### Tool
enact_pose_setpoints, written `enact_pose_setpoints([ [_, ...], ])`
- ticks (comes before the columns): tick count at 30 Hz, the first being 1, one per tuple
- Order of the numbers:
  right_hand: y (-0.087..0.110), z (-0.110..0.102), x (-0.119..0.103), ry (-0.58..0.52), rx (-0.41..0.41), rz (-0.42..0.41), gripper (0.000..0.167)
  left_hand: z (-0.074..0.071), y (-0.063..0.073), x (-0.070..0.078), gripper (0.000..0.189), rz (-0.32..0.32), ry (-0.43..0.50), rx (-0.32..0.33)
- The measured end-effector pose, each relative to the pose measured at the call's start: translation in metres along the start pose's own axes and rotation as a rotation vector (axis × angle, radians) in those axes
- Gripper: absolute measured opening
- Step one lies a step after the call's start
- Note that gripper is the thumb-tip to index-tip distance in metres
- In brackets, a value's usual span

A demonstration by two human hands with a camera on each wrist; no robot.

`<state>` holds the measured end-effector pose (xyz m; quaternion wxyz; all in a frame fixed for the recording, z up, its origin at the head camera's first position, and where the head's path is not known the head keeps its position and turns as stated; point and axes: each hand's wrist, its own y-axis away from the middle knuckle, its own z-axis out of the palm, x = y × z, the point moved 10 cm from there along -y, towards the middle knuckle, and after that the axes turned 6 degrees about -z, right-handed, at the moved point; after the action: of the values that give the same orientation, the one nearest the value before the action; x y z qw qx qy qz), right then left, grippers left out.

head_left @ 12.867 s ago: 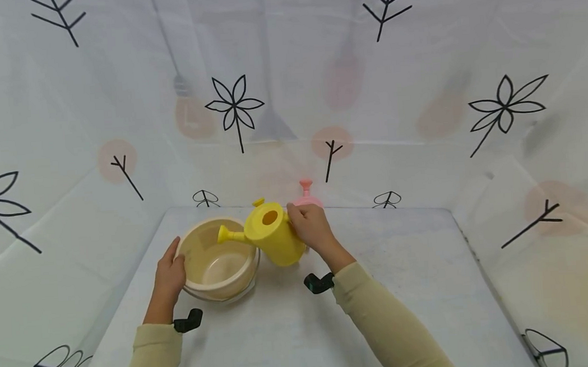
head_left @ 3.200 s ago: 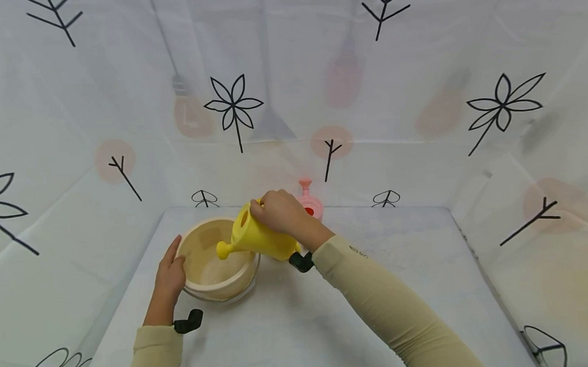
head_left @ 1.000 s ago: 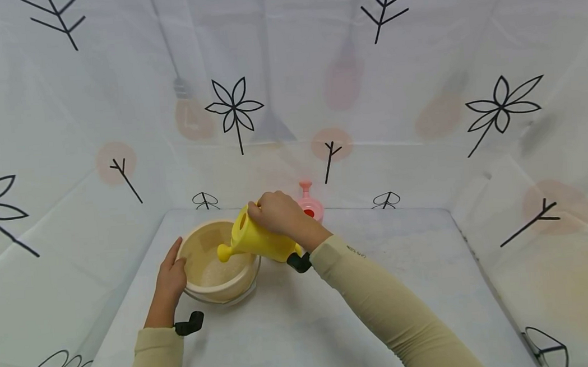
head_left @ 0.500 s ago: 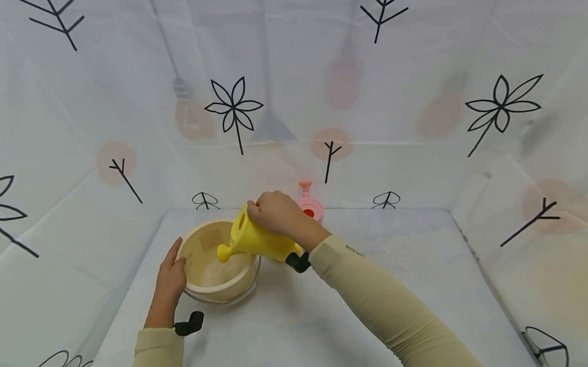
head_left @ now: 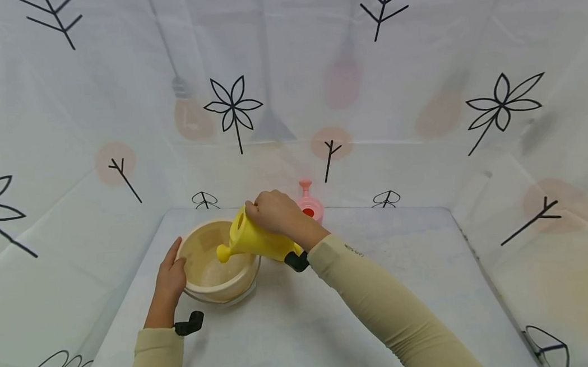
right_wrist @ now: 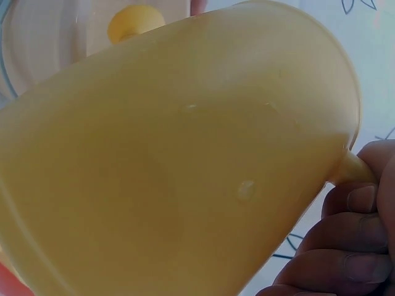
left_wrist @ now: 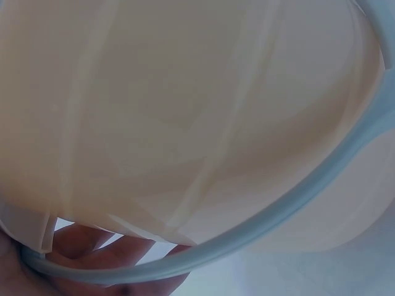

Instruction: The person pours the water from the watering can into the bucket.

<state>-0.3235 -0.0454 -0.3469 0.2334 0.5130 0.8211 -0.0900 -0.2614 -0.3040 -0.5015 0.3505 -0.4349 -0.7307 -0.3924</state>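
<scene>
The white table carries the cream bucket, left of centre. The yellow watering can, at the bucket's right side, has gone from nearly upright to steeply tipped leftward, with little change in the last second. The right hand grips its handle; the left hand grips the bucket's left rim. A pink watering can stands beyond, on the far side. The yellow spout now overhangs the bucket's inside, consistent with pouring; no stream is discernible.

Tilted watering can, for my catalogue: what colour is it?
The watering can is yellow, clearest in the head view.
</scene>
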Motion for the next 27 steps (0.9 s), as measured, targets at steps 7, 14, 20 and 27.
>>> enact_pose_setpoints([
  [7, -0.0002, 0.0001, -0.0004, -0.006, 0.000, 0.008, 0.046, -0.0006, -0.0004, 0.0005, 0.055, 0.004, 0.005, 0.007],
  [14, -0.0013, 0.0007, -0.0015, 0.005, -0.001, 0.001, 0.047, -0.0011, -0.0003, 0.0006, 0.055, 0.008, 0.009, 0.007],
  [20, -0.0017, -0.0001, -0.0026, 0.006, 0.000, -0.006, 0.048, -0.0009, -0.0008, 0.0011, 0.055, 0.007, 0.009, 0.002],
  [27, -0.0020, -0.0010, -0.0038, 0.018, 0.006, -0.013, 0.049, -0.0006, -0.0014, -0.0005, 0.055, 0.000, 0.006, 0.004],
])
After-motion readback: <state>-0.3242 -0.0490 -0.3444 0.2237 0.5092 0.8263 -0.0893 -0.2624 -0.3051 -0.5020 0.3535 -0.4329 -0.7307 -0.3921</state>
